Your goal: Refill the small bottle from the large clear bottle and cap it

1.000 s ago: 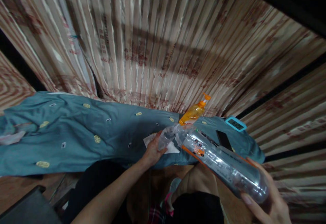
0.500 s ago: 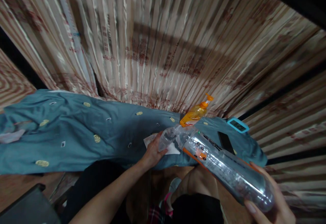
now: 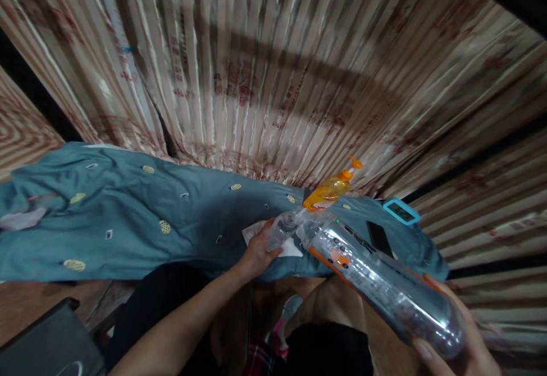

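Over the desk (image 3: 128, 222), the right hand (image 3: 464, 344) grips a light, slippery big bottle (image 3: 376, 282) at its base; left hand (image 3: 258, 250) clasps the small bottle (image 3: 280, 232).

The right hand (image 3: 459, 353) is cut off by the picture's bottom edge under the large clear bottle (image 3: 384, 285). The bottle's label print is too blurred to read, as is the blue device's (image 3: 400, 211) screen.

I am seeing dim, warm light; curtain (image 3: 273, 68) folds are bowing and smearing toward the edges, corners at one and ten o'clock are going black.
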Demonstrator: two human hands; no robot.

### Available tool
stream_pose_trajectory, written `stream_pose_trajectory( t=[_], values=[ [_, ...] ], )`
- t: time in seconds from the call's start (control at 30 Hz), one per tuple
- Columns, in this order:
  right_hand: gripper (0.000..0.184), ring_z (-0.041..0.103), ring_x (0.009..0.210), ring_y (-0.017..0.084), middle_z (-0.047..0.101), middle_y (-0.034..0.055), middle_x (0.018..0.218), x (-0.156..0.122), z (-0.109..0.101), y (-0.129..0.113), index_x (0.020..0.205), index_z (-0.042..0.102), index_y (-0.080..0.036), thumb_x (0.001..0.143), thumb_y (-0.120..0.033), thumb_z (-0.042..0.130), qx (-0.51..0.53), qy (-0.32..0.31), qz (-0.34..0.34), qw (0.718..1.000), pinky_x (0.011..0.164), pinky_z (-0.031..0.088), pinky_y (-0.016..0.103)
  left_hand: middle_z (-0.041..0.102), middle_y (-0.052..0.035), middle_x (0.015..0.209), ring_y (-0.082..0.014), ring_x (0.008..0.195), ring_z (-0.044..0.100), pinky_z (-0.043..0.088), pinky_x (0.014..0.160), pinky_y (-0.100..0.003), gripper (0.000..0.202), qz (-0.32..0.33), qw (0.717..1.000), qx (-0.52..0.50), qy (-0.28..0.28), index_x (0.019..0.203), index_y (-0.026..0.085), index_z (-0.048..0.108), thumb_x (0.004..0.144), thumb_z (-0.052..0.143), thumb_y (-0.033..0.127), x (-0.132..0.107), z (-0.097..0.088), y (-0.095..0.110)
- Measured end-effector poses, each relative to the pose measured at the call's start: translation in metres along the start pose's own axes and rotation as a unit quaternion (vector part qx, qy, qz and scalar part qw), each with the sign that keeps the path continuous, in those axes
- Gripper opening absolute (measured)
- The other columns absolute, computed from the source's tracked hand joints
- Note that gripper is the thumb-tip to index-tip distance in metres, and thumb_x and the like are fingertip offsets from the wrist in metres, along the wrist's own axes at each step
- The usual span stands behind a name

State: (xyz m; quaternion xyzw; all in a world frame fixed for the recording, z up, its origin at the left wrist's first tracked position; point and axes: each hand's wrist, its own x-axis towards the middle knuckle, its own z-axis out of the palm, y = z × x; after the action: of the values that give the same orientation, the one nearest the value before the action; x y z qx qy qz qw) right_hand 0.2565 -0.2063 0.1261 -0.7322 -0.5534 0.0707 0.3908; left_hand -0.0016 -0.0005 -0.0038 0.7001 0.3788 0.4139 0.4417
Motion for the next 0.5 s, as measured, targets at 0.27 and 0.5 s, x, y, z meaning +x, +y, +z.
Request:
stream_pose_trajectory(
  t=[0.27, 0.5],
  values=[
    [0.075, 0.049, 0.121, 0.038, 0.049, 0.0106, 0.135, 0.0014, -0.0011, -0.0039, 0.140, 0.034, -0.023, 0.075, -0.046, 0.063, -0.014, -0.002, -0.022, 1.000, 0.100, 0.043, 0.050, 0.057, -0.0098, 0.129, -0.0261, 0.122, 0.052, 0.038, 0.108, -0.043, 0.071, 0.008, 1.000, -0.005, 0.002, 0.135, 0.019, 0.039, 0.070, 0.067, 0.017, 0.0001, -0.0007, 0.0019],
    [0.074, 0.051, 0.119, 0.038, 0.051, 0.0113, 0.133, 0.0010, -0.0012, -0.0029, 0.139, 0.035, -0.022, 0.075, -0.047, 0.063, -0.020, -0.004, -0.025, 0.999, 0.097, 0.046, 0.049, 0.055, -0.0095, 0.131, -0.0257, 0.123, 0.051, 0.037, 0.108, -0.044, 0.072, 0.003, 1.000, 0.006, -0.007, 0.136, 0.020, 0.036, 0.070, 0.066, 0.016, 0.0003, -0.0007, 0.0013]
  ],
)
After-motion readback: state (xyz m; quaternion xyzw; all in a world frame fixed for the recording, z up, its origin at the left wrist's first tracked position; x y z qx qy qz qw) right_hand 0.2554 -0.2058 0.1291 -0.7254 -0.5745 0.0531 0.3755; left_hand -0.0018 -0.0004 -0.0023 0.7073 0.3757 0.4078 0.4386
